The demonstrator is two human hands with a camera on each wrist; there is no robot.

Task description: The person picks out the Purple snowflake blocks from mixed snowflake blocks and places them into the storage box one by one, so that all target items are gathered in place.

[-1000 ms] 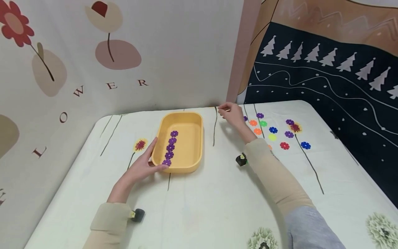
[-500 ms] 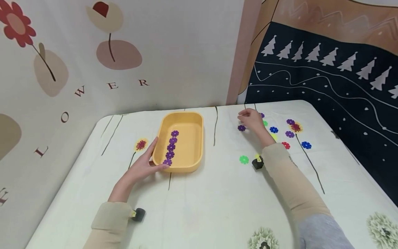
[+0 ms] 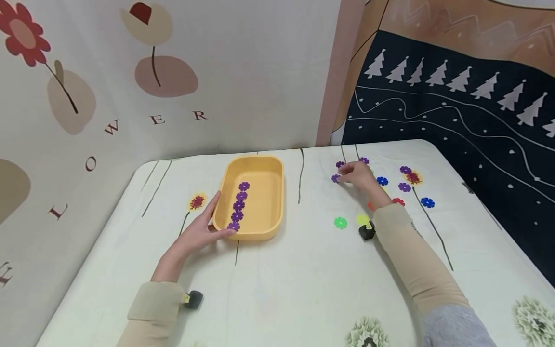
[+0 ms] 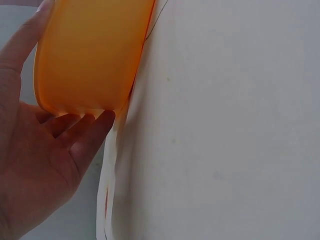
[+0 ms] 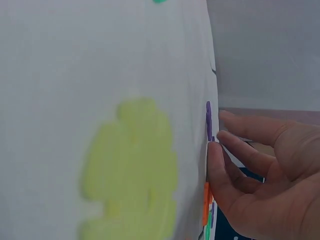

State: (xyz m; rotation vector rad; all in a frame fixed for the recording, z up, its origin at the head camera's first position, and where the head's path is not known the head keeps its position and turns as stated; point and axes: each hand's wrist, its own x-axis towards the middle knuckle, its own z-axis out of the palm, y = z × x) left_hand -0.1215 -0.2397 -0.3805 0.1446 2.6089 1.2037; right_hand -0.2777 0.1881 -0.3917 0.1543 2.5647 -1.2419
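5 purple flowers [image 3: 239, 206] lie in a row inside the yellow tray [image 3: 264, 202]. On the cloth [image 3: 286, 279] to its right I count about 5 more purple, 2 blue, 2 green, 1 red and 1 yellow. The left hand [image 3: 197, 231] cups the tray's near left corner, fingers curled on its wall. The right hand [image 3: 357, 176], well apart from the tray, pinches a purple flower [image 3: 336, 179] at its fingertips.
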